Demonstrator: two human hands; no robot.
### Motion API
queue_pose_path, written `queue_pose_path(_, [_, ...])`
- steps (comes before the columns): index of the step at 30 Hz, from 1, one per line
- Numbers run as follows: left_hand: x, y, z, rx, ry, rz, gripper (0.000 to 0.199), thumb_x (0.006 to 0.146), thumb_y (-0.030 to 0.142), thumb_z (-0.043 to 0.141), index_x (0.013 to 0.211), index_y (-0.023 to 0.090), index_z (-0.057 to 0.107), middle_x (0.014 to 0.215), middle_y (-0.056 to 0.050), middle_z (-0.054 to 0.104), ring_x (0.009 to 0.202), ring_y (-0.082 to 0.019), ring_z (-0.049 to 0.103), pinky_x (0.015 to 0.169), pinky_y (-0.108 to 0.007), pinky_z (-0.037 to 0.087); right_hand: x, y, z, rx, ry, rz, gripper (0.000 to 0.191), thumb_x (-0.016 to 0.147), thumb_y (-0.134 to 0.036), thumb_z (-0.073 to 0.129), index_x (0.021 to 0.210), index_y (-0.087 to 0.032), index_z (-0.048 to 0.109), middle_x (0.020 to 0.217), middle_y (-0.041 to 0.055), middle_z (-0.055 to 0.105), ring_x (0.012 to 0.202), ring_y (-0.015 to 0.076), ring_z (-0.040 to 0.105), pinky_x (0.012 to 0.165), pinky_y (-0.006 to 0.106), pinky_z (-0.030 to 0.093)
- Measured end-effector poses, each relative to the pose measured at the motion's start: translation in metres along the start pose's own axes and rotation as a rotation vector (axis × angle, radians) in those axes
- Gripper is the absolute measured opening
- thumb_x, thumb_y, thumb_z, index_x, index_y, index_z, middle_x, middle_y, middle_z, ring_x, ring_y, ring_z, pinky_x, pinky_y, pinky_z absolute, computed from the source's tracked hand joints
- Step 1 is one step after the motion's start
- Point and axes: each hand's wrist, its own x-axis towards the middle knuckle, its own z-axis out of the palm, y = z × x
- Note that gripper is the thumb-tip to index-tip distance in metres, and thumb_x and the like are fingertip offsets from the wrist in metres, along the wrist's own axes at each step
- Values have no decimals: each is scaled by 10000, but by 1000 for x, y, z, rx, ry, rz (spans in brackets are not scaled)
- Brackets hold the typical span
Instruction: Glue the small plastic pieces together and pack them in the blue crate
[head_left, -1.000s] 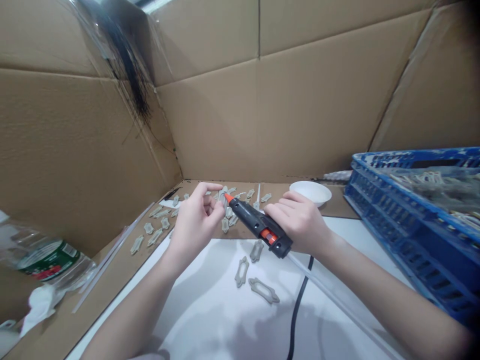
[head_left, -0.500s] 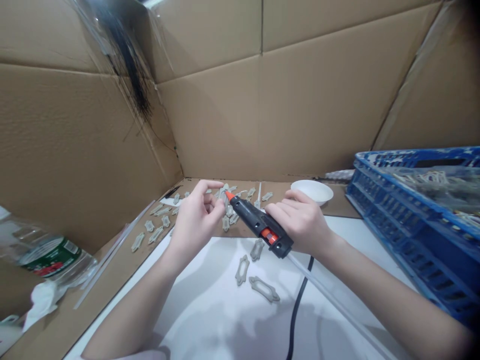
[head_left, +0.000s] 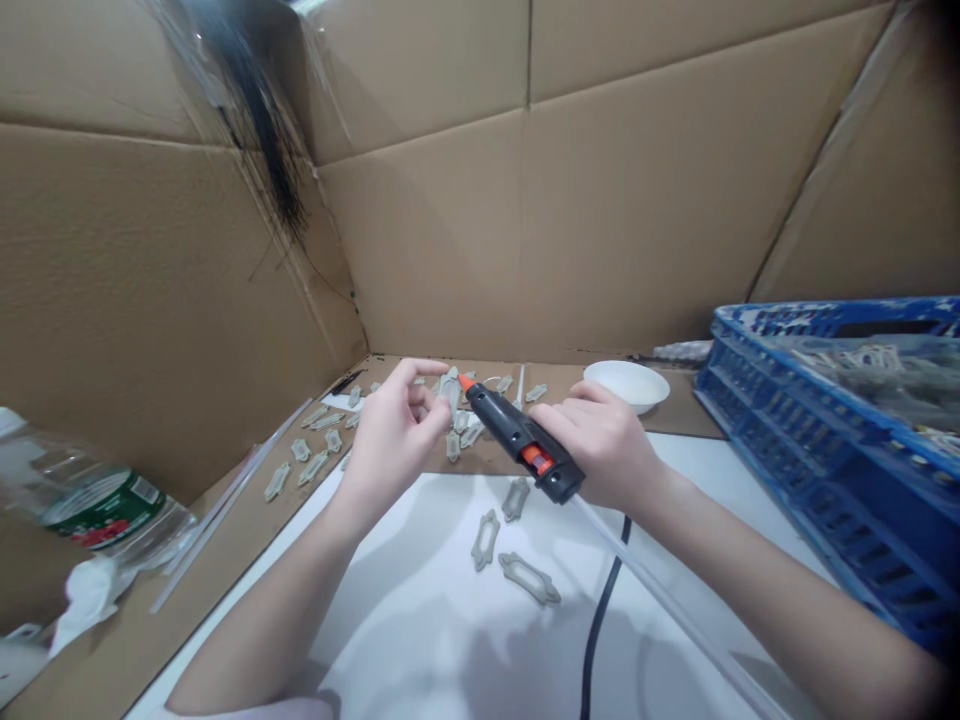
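Observation:
Between the thumb and index finger of my left hand is a small pale grey frame-shaped piece, held upright. My right hand is wrapped round the handle of a black glue gun. Its orange nozzle points up and left, close beside the held piece; whether they touch I cannot tell. A long clear glue stick runs out of the gun's back end, and a black cord hangs below. Nearer to me, three similar grey pieces lie on the white surface.
Several more grey pieces are spread over the cardboard behind and left. A white bowl stands beyond my right hand. To the right is a blue crate with bagged items. On the left lie a plastic bottle and clear sticks.
The glue gun's nozzle has shifted slightly right, away from the front of the held piece, and its rear end has risen a little. My left hand keeps its pinch.

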Motion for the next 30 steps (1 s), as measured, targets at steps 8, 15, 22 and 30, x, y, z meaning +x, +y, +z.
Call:
queue_pose_path(8, [11,-10,0,-125,46,-51,373,720,293,506,1068,163,483,534,54,440,441,-65,353,465,-184,288,5,15,-13,589,-578,651,312,758,-461,452,710,-171,555,470,-20,512,401,95,439,412,209,281])
queue_pose_path(15, [6,-45,-1,-164,-121,-237,333,686,296,520,980,141,501,521,63,410,436,-62,339,443,-174,244,1,33,-7,1040,-786,898,486,735,-596,424,754,-141,594,372,-29,446,340,80,422,351,190,312])
queue_pose_path(22, [-28,-105,22,-235,-166,-347,269,682,288,539,901,147,473,540,48,470,469,-80,417,498,-197,342,-21,21,39,1244,-727,934,503,757,-588,404,741,-122,596,343,-42,416,330,63,402,401,182,361])
queue_pose_path(30, [-36,-131,42,-343,-64,-369,312,656,344,601,867,154,471,585,22,513,473,-93,460,491,-215,368,-46,9,73,1537,-663,927,532,768,-589,375,681,-103,571,306,-44,377,388,112,478,495,235,426])
